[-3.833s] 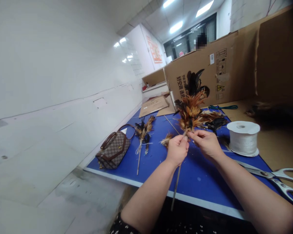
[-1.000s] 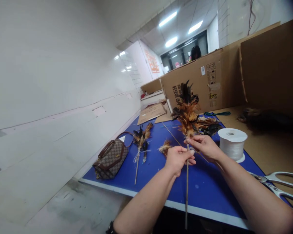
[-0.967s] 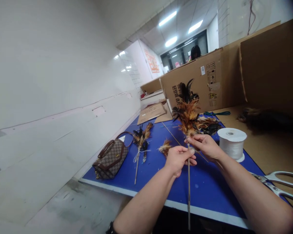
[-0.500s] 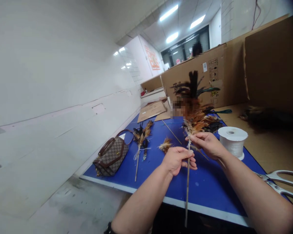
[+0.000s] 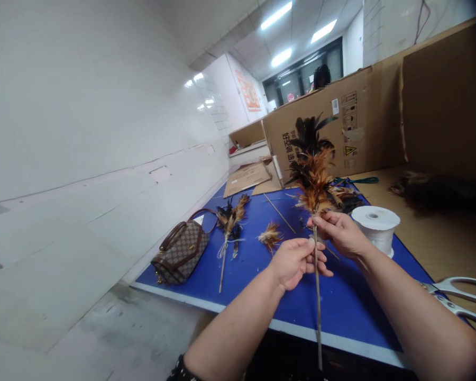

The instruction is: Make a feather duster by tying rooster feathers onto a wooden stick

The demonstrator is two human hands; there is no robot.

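Note:
A feather duster (image 5: 315,185) with black and orange-brown feathers on a thin stick stands upright in front of me. My left hand (image 5: 299,262) pinches the stick below the feathers between thumb and fingers. Just above it, my right hand (image 5: 337,230) closes on the base of the feathers, where they meet the stick. A small loose bunch of brown feathers (image 5: 269,236) lies on the blue table (image 5: 353,307) to the left of my hands. Beyond that rests another feathered stick (image 5: 224,259), with a white string around its neck.
A white spool (image 5: 376,227) of string stands right of my hands, with scissors (image 5: 448,291) nearer me. At the left lies a brown patterned handbag (image 5: 182,251). Cardboard (image 5: 365,111) walls the far side; dark feathers (image 5: 432,190) lie at right. A person's head (image 5: 322,78) shows beyond.
The duster has turned about its stick, and its feathers now look less spread and less blurred. Both hands have shifted slightly, with the stick moving a little to the right.

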